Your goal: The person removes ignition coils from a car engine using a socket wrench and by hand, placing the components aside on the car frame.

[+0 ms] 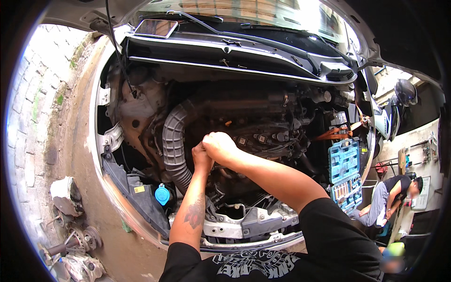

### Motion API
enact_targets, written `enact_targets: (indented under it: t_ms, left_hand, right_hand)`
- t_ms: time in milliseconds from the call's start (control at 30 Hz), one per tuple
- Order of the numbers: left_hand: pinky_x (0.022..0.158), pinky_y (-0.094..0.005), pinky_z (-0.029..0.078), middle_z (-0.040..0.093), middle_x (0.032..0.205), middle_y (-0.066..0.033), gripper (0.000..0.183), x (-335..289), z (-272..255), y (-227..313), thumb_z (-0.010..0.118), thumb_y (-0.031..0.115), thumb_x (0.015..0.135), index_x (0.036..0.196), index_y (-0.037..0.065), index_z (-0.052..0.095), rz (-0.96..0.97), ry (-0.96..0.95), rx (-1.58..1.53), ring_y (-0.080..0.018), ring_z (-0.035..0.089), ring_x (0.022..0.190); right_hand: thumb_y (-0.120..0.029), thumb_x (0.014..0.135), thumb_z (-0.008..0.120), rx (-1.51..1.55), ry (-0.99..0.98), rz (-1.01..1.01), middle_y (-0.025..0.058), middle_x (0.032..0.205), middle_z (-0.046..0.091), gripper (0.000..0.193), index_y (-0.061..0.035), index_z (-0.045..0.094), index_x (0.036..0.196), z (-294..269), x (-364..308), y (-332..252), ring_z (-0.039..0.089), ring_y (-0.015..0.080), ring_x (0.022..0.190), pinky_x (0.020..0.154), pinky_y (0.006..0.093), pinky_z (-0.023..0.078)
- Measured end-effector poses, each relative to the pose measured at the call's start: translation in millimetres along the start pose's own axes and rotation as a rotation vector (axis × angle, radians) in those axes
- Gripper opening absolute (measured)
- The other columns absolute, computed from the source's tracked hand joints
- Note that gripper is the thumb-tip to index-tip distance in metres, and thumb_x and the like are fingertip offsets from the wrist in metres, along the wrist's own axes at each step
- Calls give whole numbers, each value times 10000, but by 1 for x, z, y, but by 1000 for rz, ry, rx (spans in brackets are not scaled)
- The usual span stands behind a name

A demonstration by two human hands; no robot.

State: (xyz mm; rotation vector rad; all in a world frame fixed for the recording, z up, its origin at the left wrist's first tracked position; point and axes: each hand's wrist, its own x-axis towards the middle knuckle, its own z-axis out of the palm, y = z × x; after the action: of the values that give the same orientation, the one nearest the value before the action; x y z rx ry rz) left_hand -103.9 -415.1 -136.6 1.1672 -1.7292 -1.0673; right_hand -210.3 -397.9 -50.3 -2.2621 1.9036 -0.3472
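Observation:
Both my hands meet over the open engine bay, in front of the dark engine (pixel 253 105). My left hand (pixel 201 156) is closed, its fingers curled in close beside the ribbed grey air hose (pixel 174 136). Pressed against it from the right is my right hand (pixel 219 146), also closed. Whatever is between the fingers is hidden by the hands themselves. An orange dipstick handle (pixel 228 123) shows just beyond them, and several ignition coils (pixel 262 138) line the engine to their right.
A blue socket set case (pixel 344 162) lies open at the bay's right edge, near an orange strap (pixel 336 135). A blue reservoir cap (pixel 162 194) sits at front left. A tablet (pixel 155 28) rests by the windscreen. Another person (pixel 390 197) sits at far right.

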Motion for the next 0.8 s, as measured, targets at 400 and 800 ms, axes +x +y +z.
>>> enact_targets:
  t_ms: [400,800]
  left_hand:
    - [662,-371,512,681,766,-170,145,0,9,-10,717,128,843,864,-5,663,9,136,12,-297,681,696]
    - [665,-440,493,622,842,-169,134,7,18,-22,702,134,824,838,13,646,135,174,-4,-376,629,772]
  right_hand:
    - [-199,821,657,-24,56,245,156,765,712,155,-56,716,836,-10,-8,4,717,331,712,691,408,584]
    - [-227,887,655,-47,-221,185,177,910,689,210,-20,681,908,-20,1,8,713,335,829,713,428,572]
